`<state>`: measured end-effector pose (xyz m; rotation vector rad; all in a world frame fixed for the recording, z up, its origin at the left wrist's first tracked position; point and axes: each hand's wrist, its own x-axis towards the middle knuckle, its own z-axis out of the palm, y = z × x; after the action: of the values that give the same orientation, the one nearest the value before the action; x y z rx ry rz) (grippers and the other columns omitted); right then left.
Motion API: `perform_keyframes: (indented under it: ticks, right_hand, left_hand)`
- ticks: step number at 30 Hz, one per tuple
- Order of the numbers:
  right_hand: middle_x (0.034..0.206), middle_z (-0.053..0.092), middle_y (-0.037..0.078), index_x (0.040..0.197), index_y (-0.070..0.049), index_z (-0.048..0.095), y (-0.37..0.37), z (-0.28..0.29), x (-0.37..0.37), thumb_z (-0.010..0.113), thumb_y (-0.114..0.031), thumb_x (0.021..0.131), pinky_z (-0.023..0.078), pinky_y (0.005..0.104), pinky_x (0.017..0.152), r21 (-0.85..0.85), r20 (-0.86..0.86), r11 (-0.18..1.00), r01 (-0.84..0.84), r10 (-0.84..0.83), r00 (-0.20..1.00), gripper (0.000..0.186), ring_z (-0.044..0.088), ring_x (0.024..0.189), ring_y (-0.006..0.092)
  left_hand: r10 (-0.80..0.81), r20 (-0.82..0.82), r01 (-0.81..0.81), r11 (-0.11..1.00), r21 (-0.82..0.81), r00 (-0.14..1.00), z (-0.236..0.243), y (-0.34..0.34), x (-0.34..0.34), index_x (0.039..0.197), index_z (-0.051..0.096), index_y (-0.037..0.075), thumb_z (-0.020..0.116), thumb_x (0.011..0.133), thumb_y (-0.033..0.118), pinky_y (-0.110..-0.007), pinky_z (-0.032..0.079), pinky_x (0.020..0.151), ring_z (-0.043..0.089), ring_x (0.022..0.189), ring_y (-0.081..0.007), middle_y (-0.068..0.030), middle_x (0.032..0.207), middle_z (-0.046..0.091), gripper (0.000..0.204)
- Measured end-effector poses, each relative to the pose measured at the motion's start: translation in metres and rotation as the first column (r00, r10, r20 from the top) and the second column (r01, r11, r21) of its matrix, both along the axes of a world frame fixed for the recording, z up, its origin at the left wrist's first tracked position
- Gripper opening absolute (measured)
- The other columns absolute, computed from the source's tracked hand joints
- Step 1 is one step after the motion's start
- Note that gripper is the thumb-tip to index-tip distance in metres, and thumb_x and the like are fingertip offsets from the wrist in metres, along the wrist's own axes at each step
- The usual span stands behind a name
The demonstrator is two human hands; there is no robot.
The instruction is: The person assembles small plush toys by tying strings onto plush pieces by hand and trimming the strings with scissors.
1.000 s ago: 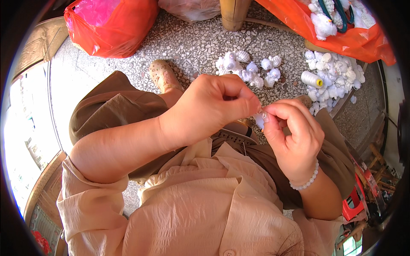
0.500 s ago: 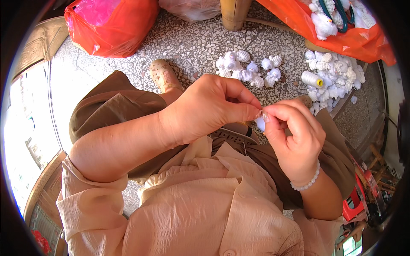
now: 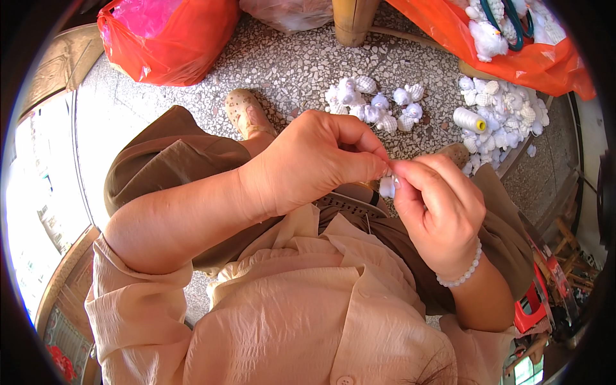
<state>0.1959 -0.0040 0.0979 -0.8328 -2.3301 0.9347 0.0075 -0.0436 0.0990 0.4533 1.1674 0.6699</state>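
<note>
Above my lap, my left hand (image 3: 324,162) and my right hand (image 3: 439,208) meet with their fingertips pinched together. A small white piece (image 3: 387,187) hangs just under the fingertips, partly covered by my right thumb and forefinger. It resembles the white pieces on the floor, but its exact kind is too small to tell. My left thumb and forefinger close right beside it, and what they pinch is hidden. Ahead of my hands lie a small group of white bumpy pieces (image 3: 372,113) and a larger white heap (image 3: 507,122). A white thread spool (image 3: 469,120) rests against that heap.
On the speckled floor (image 3: 289,70) stand a red plastic bag (image 3: 186,48) at far left and an orange bag (image 3: 430,22) with white figures at far right. Between them are a clear bag (image 3: 289,13) and a bamboo leg (image 3: 351,22). A red plastic object (image 3: 531,309) sits at lower right.
My right fingers have shifted slightly and curled around the white piece, which shows more below the fingertips. My left hand has barely moved.
</note>
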Motion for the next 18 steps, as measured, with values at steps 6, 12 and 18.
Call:
perform_keyframes:
  ticks: [6, 12, 18]
  right_hand:
    - [0.071, 0.053, 0.007, 0.088, -0.001, 0.062, 0.0009, 0.0046, 0.0013, 0.067, 0.006, 0.067, 0.045, 0.0322, 0.051, 0.037, 0.043, 0.999, -0.003, 0.001, 0.999, 0.023, 0.056, 0.057, 0.0224]
    - [0.070, 0.052, 0.006, 0.087, -0.002, 0.061, 0.0013, 0.0035, 0.0015, 0.068, 0.005, 0.066, 0.044, 0.0322, 0.049, 0.037, 0.074, 0.999, -0.006, 0.003, 0.997, 0.022, 0.055, 0.055, 0.0220]
    - [0.066, 0.055, 0.005, 0.085, -0.006, 0.063, 0.0016, 0.0045, -0.0003, 0.069, 0.002, 0.066, 0.045, 0.0320, 0.048, 0.052, 0.096, 0.998, 0.021, -0.025, 0.995, 0.022, 0.056, 0.054, 0.0221]
  left_hand:
    - [0.018, 0.013, -0.018, 1.000, -0.016, 1.000, 0.0009, -0.0001, 0.0018, 0.083, 0.065, 0.001, 0.065, 0.082, 0.002, -0.020, 0.041, 0.061, 0.052, 0.071, -0.0050, 0.0011, 0.081, 0.056, 0.001]
    - [0.025, 0.029, -0.024, 0.999, -0.035, 0.999, 0.0022, -0.0002, 0.0005, 0.081, 0.065, 0.001, 0.066, 0.082, 0.002, -0.019, 0.041, 0.062, 0.052, 0.072, -0.0045, 0.0013, 0.081, 0.056, 0.001]
    - [0.016, -0.017, -0.016, 1.000, 0.007, 1.000, -0.0009, -0.0030, 0.0033, 0.080, 0.064, 0.001, 0.066, 0.081, 0.002, -0.020, 0.042, 0.065, 0.052, 0.074, -0.0050, 0.0009, 0.081, 0.055, 0.002]
